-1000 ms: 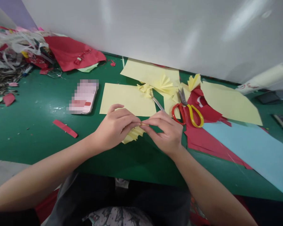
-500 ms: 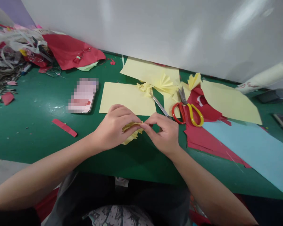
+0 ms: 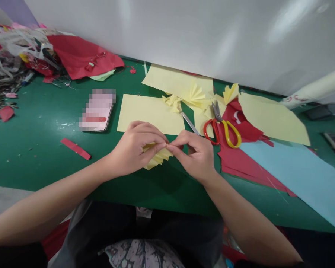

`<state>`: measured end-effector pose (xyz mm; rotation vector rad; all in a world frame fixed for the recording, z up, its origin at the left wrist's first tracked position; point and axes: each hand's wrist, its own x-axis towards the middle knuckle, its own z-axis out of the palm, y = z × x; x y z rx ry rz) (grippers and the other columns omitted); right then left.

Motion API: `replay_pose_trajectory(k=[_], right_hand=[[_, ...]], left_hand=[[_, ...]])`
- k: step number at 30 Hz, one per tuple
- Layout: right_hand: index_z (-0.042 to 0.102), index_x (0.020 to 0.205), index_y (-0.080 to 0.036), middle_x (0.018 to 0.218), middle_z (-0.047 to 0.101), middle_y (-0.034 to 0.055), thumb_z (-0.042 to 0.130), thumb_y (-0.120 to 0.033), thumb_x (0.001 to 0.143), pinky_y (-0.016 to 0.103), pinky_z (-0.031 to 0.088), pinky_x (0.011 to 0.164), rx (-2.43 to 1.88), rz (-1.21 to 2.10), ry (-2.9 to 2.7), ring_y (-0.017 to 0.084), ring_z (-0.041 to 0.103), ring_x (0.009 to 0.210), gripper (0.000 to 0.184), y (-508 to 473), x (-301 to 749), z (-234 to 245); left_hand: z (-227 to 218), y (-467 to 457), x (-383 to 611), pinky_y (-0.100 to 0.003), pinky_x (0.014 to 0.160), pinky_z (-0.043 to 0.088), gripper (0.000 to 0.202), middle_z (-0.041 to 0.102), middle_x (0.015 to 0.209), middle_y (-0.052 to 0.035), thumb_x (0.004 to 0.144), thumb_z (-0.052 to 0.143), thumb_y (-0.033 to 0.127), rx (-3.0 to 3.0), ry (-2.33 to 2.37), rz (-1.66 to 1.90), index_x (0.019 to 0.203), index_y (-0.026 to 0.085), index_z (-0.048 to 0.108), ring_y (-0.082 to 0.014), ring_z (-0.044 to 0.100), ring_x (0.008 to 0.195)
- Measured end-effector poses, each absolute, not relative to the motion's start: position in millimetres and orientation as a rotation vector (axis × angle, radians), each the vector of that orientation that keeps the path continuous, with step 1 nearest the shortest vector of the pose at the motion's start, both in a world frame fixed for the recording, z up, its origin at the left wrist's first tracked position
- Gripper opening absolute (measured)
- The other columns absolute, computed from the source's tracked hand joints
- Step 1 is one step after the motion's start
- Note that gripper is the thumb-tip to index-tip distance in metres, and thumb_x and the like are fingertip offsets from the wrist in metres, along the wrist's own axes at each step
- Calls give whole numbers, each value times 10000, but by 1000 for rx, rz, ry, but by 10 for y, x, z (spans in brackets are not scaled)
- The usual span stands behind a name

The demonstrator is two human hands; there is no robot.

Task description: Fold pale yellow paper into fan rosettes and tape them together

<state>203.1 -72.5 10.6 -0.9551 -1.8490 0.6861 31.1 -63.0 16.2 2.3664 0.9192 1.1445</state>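
A pleated piece of yellow paper (image 3: pixel 158 160) is pinched in my left hand (image 3: pixel 141 149), its zigzag edge fanning out below the fingers. My right hand (image 3: pixel 195 153) meets the left fingertips with thumb and forefinger closed on the paper's edge. Part of the folded paper is hidden behind my left fingers. Just beyond my hands lies a flat yellow sheet (image 3: pixel 145 115). Scissors (image 3: pixel 222 124) with one red and one yellow handle rest right of my right hand, and a metal blade (image 3: pixel 190 123) shows beside them.
Folded yellow fans (image 3: pixel 197 95) lie at the back. Red paper (image 3: pixel 240 163) and a light blue sheet (image 3: pixel 298 171) spread to the right. A phone (image 3: pixel 97 111) and a red strip (image 3: pixel 76 149) are at left, near a heap of scraps (image 3: pixel 13 63). A white wall (image 3: pixel 170 33) stands behind.
My right hand has shifted slightly right and down. The yellow paper's pleats are spread a little wider towards the right. The whole view has tilted slightly.
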Motion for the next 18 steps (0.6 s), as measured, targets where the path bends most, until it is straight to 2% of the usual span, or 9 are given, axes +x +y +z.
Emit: replay_pose_trajectory(k=[3,6,8,11,16,18], right_hand=[[504,555,-193,528,464,-47,637,-238,710,229,349,481,-1032,853,-1691,68,414,502,209,-715,2049,91],[479,537,-192,512,418,-55,648,-300,700,220,313,461,-1097,961,-1466,63,374,494,258,-683,2067,53],[475,541,-192,516,408,-56,656,-327,687,213,316,465,-1113,1029,-1336,62,373,505,270,-656,2068,32],[484,542,-190,524,407,-59,670,-331,671,202,336,476,-1093,1132,-1246,57,377,513,266,-629,2051,31],[498,546,-189,660,541,-34,685,-330,646,194,408,487,-1062,1279,-1174,54,466,549,255,-639,2006,65],[499,563,-189,669,553,-33,682,-353,644,193,408,455,-1079,1332,-1148,51,473,518,258,-655,1998,65]], left_hand=[[173,-648,306,-347,813,444,106,671,937,-51,819,499,167,2374,970,1222,845,168,601,-154,599,890],[195,-665,298,-364,834,433,153,616,1057,-93,810,509,265,2419,1004,1353,920,174,565,-186,559,977],[197,-666,295,-383,838,418,171,608,1048,-87,774,555,317,2506,984,1388,890,191,557,-206,544,982],[167,-649,296,-402,836,391,120,604,1042,-58,741,604,273,2662,975,1358,845,222,571,-217,529,981],[81,-617,309,-403,861,349,36,586,1079,-14,754,607,246,2767,994,1360,788,255,601,-207,498,1019],[53,-617,322,-404,879,327,14,585,1075,3,759,604,244,2793,1003,1382,758,257,603,-201,491,1026]])
